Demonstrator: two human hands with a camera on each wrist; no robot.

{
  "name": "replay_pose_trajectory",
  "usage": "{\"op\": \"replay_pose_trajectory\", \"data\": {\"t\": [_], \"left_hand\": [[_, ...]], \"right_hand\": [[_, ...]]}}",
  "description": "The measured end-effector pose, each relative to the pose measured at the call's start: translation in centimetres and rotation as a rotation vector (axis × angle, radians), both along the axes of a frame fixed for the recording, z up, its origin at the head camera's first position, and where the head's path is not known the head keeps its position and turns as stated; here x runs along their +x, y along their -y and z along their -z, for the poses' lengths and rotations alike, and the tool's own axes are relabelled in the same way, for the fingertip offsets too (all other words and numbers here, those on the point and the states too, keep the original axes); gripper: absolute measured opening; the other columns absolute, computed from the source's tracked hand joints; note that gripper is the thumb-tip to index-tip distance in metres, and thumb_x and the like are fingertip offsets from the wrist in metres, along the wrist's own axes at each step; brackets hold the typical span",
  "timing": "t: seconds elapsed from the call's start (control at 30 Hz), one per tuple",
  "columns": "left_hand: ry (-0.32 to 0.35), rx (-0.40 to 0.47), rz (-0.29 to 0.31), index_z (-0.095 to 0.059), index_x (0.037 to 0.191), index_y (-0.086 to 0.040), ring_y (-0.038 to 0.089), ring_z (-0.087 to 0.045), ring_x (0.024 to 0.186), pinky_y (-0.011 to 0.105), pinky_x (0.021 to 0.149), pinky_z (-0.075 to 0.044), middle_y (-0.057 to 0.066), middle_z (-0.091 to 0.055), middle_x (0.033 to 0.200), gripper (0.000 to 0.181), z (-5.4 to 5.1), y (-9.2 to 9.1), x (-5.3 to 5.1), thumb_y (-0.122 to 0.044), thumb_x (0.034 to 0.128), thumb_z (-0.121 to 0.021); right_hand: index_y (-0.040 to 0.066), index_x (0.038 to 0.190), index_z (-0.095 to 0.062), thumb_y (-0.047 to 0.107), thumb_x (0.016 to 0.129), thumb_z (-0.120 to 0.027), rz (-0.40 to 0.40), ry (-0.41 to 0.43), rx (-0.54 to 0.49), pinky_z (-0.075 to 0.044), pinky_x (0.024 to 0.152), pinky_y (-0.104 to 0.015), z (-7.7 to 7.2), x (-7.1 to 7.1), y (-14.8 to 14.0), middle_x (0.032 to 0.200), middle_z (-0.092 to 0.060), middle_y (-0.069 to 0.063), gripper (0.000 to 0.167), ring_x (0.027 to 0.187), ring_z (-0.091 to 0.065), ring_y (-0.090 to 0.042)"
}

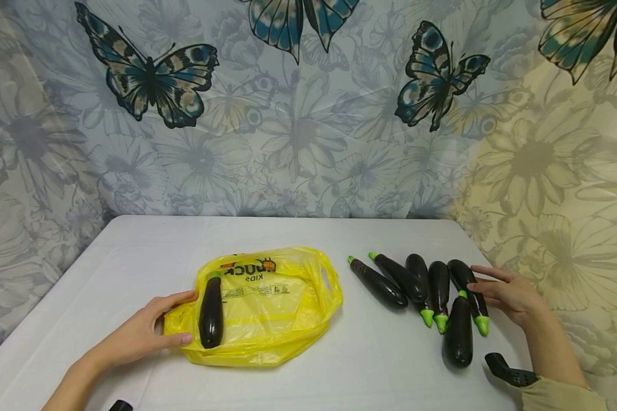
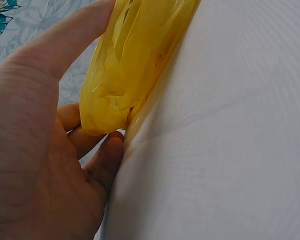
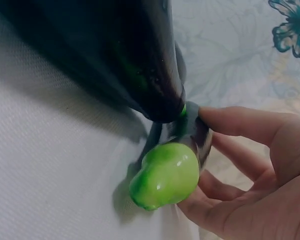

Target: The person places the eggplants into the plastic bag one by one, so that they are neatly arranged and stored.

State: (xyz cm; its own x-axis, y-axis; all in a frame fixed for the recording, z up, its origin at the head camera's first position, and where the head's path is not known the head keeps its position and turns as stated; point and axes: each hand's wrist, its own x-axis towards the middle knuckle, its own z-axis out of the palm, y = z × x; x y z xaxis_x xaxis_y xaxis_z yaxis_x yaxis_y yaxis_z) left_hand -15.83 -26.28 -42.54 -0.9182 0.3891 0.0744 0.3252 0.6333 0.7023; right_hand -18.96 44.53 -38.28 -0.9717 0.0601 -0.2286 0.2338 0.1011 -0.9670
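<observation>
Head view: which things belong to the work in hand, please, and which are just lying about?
Seemingly in the work:
yellow bag, touched by the left hand
eggplant at the bag's left side
six eggplants, one touched by the right hand

Seemingly apart:
black device by the right sleeve
black object at the bottom edge

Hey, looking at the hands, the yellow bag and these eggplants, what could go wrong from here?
First, the right hand touches the rightmost eggplant, and the green tip of the front eggplant overlaps it in the head view; moving one could knock the other. Second, the left hand holds the yellow bag right beside the lone eggplant, so a tug might roll it. Third, that thin bag could crumple.
</observation>
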Motion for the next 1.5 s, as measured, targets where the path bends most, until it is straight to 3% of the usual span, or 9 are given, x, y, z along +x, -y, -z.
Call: {"op": "replay_pose_trajectory", "data": {"t": [0.3, 0.53, 0.8, 1.27, 1.5], "left_hand": [[-0.002, -0.002, -0.002, -0.046, 0.147, -0.024, 0.033, -0.037, 0.131, 0.065, 0.099, -0.029, -0.001, -0.048, 0.144, 0.076, 0.0, 0.0, 0.0, -0.044, 0.0811, -0.079], [-0.003, 0.000, -0.001, -0.046, 0.147, -0.023, 0.034, -0.037, 0.131, 0.065, 0.099, -0.029, -0.001, -0.048, 0.144, 0.077, 0.0, 0.0, 0.0, -0.044, 0.0812, -0.079], [-0.003, 0.004, 0.001, -0.046, 0.147, -0.022, 0.035, -0.037, 0.132, 0.066, 0.100, -0.028, 0.000, -0.048, 0.144, 0.077, 0.0, 0.0, 0.0, -0.043, 0.0816, -0.079], [-0.005, 0.006, 0.004, -0.046, 0.147, -0.022, 0.035, -0.037, 0.131, 0.065, 0.099, -0.029, 0.000, -0.048, 0.144, 0.077, 0.1, -0.1, 0.0, -0.043, 0.0812, -0.080], [0.002, 0.006, 0.003, -0.046, 0.147, -0.021, 0.036, -0.037, 0.131, 0.066, 0.100, -0.028, 0.001, -0.048, 0.144, 0.078, 0.1, 0.0, 0.0, -0.043, 0.0811, -0.080]], "right_hand": [[0.034, 0.088, -0.077, -0.003, 0.084, -0.075, 0.079, 0.006, -0.037, -0.056, 0.065, -0.028, -0.4, 0.0, 0.2, 0.087, -0.071, 0.006, 0.038, 0.076, -0.067, -0.010], [0.030, 0.086, -0.078, -0.008, 0.085, -0.070, 0.108, -0.023, -0.121, -0.056, 0.064, -0.027, -1.1, 0.1, 0.4, 0.086, -0.072, 0.006, 0.040, 0.075, -0.068, -0.009], [0.025, 0.093, -0.079, -0.013, 0.088, -0.065, 0.098, -0.079, -0.206, -0.056, 0.067, -0.026, -2.0, 0.0, 0.9, 0.090, -0.070, 0.006, 0.041, 0.080, -0.068, -0.008], [0.019, 0.114, -0.076, -0.012, 0.087, -0.066, 0.066, -0.189, -0.228, -0.054, 0.071, -0.025, -4.6, 0.8, 3.3, 0.100, -0.067, 0.007, 0.042, 0.087, -0.068, -0.010], [0.017, 0.118, -0.075, -0.011, 0.086, -0.069, 0.060, -0.201, -0.249, -0.054, 0.073, -0.025, -5.5, 1.1, 4.7, 0.102, -0.069, 0.006, 0.042, 0.090, -0.067, -0.009]]}}
